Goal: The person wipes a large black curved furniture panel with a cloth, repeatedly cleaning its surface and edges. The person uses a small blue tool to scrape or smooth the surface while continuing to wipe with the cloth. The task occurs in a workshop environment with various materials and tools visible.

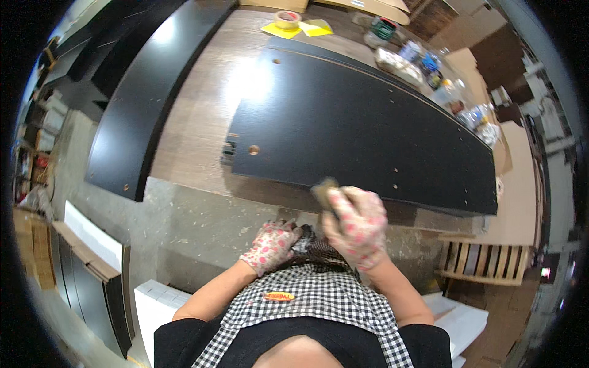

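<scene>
My right hand, in a white glove with pink spots, pinches a small grey-brown block. It looks like a sanding block or sponge, a little blurred, at the near edge of a black panel. The panel lies on top of other boards and has a few round holes and small dots. Close to my body, my left hand, gloved alike, is closed with its fingers curled. A crumpled dark, shiny thing lies against those fingers; what they hold is hidden.
Another long black panel lies to the left. Tape sits on yellow sheets at the far side. Bottles and a jar crowd the far right. A slatted wooden pallet stands at right; black boards lean at lower left.
</scene>
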Available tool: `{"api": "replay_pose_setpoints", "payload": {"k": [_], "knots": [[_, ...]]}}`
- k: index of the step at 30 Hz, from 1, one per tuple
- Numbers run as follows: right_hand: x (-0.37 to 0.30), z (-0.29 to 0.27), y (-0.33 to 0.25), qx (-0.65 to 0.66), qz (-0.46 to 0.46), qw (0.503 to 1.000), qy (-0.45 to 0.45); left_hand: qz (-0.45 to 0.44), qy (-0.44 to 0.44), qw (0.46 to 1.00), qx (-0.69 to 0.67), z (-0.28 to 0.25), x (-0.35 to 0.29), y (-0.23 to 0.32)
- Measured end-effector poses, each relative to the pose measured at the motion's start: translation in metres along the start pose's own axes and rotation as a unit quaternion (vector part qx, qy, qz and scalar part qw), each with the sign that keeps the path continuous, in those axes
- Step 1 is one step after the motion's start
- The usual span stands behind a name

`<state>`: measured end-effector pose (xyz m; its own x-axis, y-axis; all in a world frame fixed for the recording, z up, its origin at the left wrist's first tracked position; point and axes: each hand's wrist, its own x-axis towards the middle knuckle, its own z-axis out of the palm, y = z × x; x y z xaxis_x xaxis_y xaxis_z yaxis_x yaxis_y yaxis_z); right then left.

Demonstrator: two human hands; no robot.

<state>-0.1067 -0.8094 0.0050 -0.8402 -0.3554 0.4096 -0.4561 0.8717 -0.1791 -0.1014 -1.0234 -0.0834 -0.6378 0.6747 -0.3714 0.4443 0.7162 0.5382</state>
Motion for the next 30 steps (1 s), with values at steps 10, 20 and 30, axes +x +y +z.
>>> {"api": "replay_pose_setpoints", "payload": {"k": [10,20,30], "knots": [[-0.031,-0.03,0.009,0.017,0.123,0.991,0.041,0.134,-0.028,0.99,0.03,-0.008,0.041,0.022],[-0.081,-0.083,0.083,-0.106,0.232,0.946,0.201,0.164,-0.051,0.985,0.028,0.0,0.074,0.066],[-0.173,-0.14,0.22,-0.16,0.343,0.901,0.213,0.099,-0.084,0.989,0.064,0.02,0.14,0.154]]}}
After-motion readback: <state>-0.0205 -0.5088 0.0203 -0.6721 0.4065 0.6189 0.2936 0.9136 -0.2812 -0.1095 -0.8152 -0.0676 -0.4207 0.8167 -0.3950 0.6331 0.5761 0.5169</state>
